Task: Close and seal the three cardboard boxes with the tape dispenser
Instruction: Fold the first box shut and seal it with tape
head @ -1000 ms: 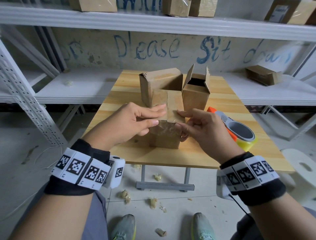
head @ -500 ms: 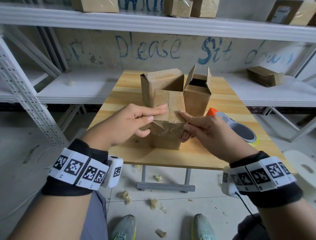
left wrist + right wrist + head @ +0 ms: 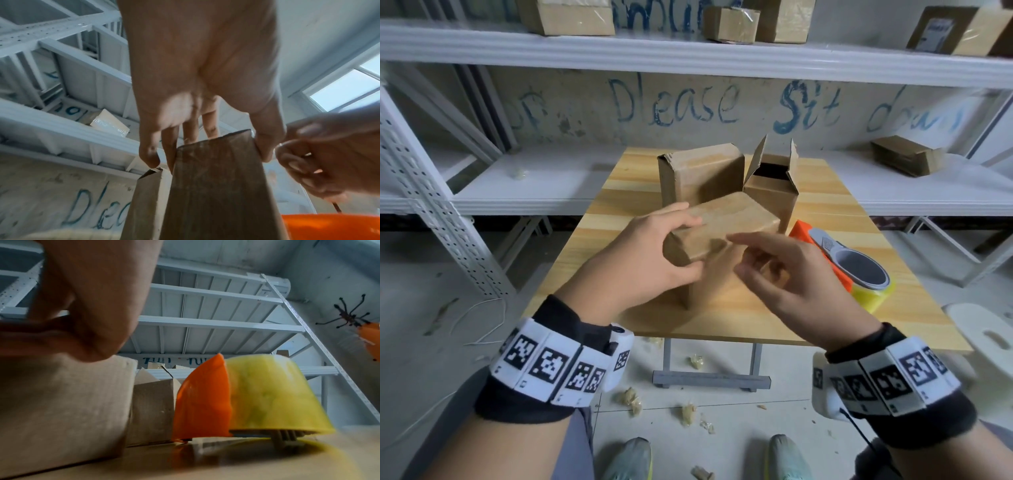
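The left hand (image 3: 640, 257) grips the near brown cardboard box (image 3: 726, 222) (flaps folded down) on the wooden bench (image 3: 914, 274); the right hand (image 3: 787, 281), fingers relaxed, hovers beside it, near the orange-and-yellow tape dispenser (image 3: 856, 270).

The right hand (image 3: 787, 274) is smeared by motion at the centre right of the head view, so how its fingers lie cannot be told; in the right wrist view it is cut off by the upper left edge. It also hides the lower right part of the near box (image 3: 722, 222). The left hand (image 3: 643, 253) covers that box's left end. The tape dispenser (image 3: 852, 263) is partly behind the right hand, and its outline is blurred in the right wrist view. Boxes on the top shelf (image 3: 688, 54) are cropped by the upper edge.
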Motion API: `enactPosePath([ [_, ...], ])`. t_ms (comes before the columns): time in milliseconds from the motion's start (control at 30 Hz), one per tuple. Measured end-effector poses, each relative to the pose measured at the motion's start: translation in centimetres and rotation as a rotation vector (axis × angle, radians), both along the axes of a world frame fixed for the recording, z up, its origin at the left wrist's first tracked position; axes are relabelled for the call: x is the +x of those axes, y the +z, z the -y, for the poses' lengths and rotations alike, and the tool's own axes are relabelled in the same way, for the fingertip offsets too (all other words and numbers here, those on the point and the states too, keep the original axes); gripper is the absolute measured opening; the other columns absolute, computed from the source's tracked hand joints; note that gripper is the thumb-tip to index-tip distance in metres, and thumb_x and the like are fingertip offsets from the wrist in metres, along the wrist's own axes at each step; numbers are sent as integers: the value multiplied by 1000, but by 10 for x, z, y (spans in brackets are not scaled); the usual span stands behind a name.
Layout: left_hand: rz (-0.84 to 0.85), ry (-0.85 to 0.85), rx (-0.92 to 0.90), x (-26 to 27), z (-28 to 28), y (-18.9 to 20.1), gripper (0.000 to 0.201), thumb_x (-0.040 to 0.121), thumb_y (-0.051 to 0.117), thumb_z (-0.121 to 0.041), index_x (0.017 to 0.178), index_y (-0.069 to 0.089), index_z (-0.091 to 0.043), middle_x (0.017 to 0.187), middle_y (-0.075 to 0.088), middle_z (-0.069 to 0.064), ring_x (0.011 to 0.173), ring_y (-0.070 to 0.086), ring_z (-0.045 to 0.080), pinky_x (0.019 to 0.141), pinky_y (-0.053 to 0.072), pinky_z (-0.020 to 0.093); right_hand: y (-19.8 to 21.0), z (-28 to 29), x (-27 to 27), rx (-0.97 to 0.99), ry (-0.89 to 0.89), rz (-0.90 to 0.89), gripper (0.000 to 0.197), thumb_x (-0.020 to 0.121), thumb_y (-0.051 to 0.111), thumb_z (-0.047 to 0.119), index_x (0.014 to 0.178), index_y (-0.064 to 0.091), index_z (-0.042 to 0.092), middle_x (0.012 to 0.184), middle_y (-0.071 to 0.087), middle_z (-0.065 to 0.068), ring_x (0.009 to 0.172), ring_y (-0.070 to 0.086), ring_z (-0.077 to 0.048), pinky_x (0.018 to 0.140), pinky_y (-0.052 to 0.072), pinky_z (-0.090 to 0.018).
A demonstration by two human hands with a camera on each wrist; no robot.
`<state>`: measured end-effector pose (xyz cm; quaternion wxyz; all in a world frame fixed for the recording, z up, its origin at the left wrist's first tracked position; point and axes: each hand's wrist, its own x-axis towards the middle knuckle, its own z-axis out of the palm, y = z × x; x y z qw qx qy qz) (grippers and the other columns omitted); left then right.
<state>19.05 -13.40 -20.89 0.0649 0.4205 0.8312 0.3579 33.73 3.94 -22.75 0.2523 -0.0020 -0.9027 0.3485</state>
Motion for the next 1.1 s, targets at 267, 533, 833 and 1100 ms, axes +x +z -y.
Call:
enactPosePath([
  [267,174,-127,-32,-3,5,0,63,91,52,-13,142,49,-50,162,11,-33,136,27,-19,112,37,27,1,2,-1,-1,-458,83,62,95,50,58,148,38,27,135,39,0,129,38,-18,111,34,-36],
  [533,210,154,132,12,-13,-10,70,99,50,-54,158,25,-25,130,53,-25,104,44,-14,74,29,2,-14,3,-19,-395,-448,84,75,91,52,65,147,36,17,139,55,3,127,52,-20,107,45,-46],
  [833,-11,159,66,22,-21,-13,50,109,33,-37,157,28,-26,162,31,-4,147,29,9,119,20,22,-3,3,-16,-71,-426,202,49,107,31,42,155,30,32,154,42,-1,144,36,-19,119,29,-36],
  [1100,315,223,293,18,-21,-12,90,102,53,-39,157,-18,-30,132,26,-32,118,36,-11,99,28,15,0,6,-21,-344,-503,168,67,103,44,43,159,18,17,151,46,-7,137,43,-24,113,33,-31],
])
